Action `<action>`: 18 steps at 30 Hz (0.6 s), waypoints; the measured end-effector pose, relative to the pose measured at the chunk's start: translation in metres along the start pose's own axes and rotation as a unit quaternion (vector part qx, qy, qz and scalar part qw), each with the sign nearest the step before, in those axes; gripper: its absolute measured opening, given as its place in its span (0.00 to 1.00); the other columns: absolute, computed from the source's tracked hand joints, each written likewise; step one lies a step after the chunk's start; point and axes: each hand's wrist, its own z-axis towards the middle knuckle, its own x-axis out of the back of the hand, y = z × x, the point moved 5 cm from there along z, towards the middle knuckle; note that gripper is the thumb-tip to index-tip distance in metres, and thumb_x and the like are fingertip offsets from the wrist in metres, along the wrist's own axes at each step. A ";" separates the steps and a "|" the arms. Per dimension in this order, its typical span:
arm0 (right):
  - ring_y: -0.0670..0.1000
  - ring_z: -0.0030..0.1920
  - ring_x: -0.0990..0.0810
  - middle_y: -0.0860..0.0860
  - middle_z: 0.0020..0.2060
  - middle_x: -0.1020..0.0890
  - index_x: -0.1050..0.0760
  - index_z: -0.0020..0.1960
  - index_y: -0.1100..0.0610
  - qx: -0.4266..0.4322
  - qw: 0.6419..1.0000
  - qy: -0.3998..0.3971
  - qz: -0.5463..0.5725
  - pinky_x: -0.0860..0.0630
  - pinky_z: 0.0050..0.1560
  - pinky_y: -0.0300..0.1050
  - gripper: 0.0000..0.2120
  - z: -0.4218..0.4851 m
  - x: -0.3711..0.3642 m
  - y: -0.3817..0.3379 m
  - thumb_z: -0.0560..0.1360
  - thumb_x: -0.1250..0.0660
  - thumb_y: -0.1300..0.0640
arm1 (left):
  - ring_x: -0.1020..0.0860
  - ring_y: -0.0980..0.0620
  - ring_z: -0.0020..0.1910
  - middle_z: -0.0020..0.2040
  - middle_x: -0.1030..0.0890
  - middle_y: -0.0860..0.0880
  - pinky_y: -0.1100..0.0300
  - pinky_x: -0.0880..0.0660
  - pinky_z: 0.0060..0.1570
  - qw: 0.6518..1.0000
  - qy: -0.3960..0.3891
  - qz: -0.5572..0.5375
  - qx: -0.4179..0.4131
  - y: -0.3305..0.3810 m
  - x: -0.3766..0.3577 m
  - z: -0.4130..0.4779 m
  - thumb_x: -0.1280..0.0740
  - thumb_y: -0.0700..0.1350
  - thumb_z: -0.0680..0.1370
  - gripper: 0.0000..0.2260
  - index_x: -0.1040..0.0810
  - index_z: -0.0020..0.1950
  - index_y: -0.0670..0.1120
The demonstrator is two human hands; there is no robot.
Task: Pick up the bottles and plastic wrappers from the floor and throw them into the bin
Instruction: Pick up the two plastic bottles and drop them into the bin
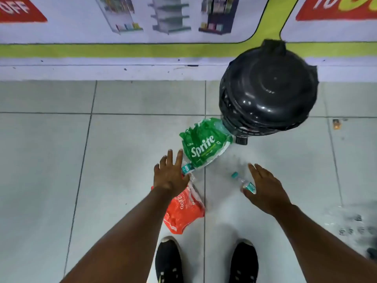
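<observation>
A green Sprite wrapper (205, 145) lies on the tiled floor against the foot of a black bin (268, 89) whose lid is closed. A red Coca-Cola wrapper (183, 209) lies nearer my feet. A clear bottle with a teal label (187, 168) rests between the two wrappers, partly under my left hand (170, 174), which hovers over it with fingers spread. A second clear bottle with a teal cap (242, 181) lies to the right, its lower end hidden by my right hand (265, 188), which is open just above it.
A printed wall banner (183, 27) runs along the back behind the bin. My two black shoes (168, 262) stand at the bottom. A clear crumpled plastic piece (350, 219) lies at the right edge. A small brown scrap (336, 123) sits on the floor at far right.
</observation>
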 end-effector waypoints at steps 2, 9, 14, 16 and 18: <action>0.55 0.76 0.40 0.54 0.77 0.39 0.47 0.80 0.53 -0.023 1.000 -0.012 0.011 0.35 0.70 0.52 0.43 0.021 -0.037 0.012 0.73 0.32 0.40 | 0.42 0.37 0.76 0.81 0.46 0.41 0.40 0.39 0.71 0.999 -0.008 0.004 0.031 -0.008 -0.037 0.023 0.41 0.65 0.76 0.38 0.55 0.80 0.56; 0.57 0.70 0.34 0.51 0.75 0.37 0.51 0.80 0.53 -0.078 0.994 -0.076 -0.029 0.27 0.62 0.54 0.47 0.073 -0.142 0.049 0.71 0.31 0.38 | 0.28 0.38 0.63 0.65 0.24 0.41 0.42 0.34 0.60 0.994 -0.024 -0.009 0.103 -0.023 -0.137 0.093 0.42 0.71 0.71 0.45 0.55 0.80 0.51; 0.57 0.62 0.25 0.52 0.71 0.33 0.51 0.79 0.52 -0.112 0.990 -0.088 -0.018 0.25 0.56 0.53 0.42 0.090 -0.169 0.062 0.74 0.33 0.46 | 0.27 0.36 0.64 0.62 0.21 0.40 0.37 0.39 0.68 0.977 -0.037 -0.090 0.188 -0.023 -0.161 0.114 0.39 0.73 0.68 0.49 0.56 0.79 0.50; 0.57 0.60 0.24 0.53 0.67 0.28 0.49 0.79 0.52 -0.128 0.988 -0.090 -0.009 0.24 0.54 0.52 0.39 0.095 -0.170 0.066 0.74 0.34 0.48 | 0.28 0.35 0.67 0.63 0.21 0.39 0.35 0.47 0.73 0.973 -0.040 -0.096 0.204 -0.023 -0.163 0.119 0.38 0.71 0.69 0.50 0.57 0.79 0.47; 0.57 0.60 0.24 0.53 0.65 0.26 0.47 0.78 0.52 -0.132 0.987 -0.096 -0.004 0.24 0.54 0.51 0.38 0.095 -0.170 0.067 0.74 0.34 0.48 | 0.26 0.36 0.66 0.60 0.19 0.40 0.37 0.50 0.75 0.972 -0.032 -0.096 0.211 -0.024 -0.161 0.121 0.36 0.67 0.70 0.49 0.57 0.79 0.45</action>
